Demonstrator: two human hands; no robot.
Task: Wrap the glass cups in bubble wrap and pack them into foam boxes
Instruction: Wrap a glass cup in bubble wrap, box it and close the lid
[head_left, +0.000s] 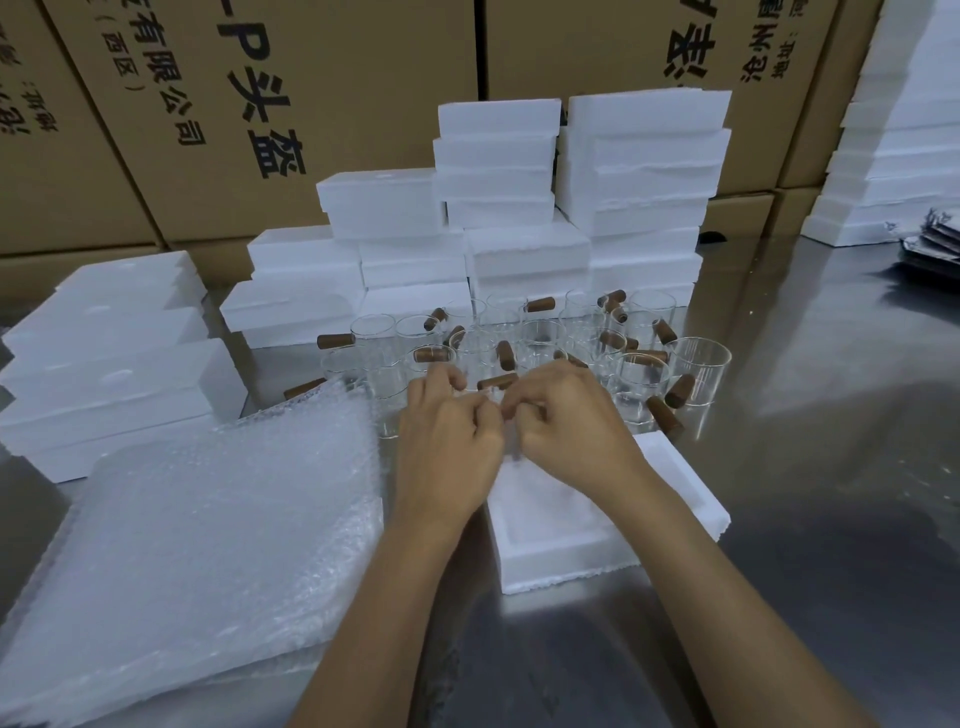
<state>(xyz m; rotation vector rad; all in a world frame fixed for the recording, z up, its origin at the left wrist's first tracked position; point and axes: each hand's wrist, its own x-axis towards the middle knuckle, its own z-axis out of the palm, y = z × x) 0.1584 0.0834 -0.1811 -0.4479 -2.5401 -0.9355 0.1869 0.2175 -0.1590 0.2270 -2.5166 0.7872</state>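
Your left hand (449, 441) and right hand (569, 426) meet, fingers curled over the open foam box (597, 540) at the bench's near edge (what they pinch is unclear). Many glass cups (545, 343) behind stand unwrapped.

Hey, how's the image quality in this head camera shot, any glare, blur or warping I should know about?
Head view: the steel table throws soft glare and murky reflections; wide-angle warping tilts the cardboard cartons outward; both hands look slightly motion-blurred at the fingertips; the glass cups are hard to separate.
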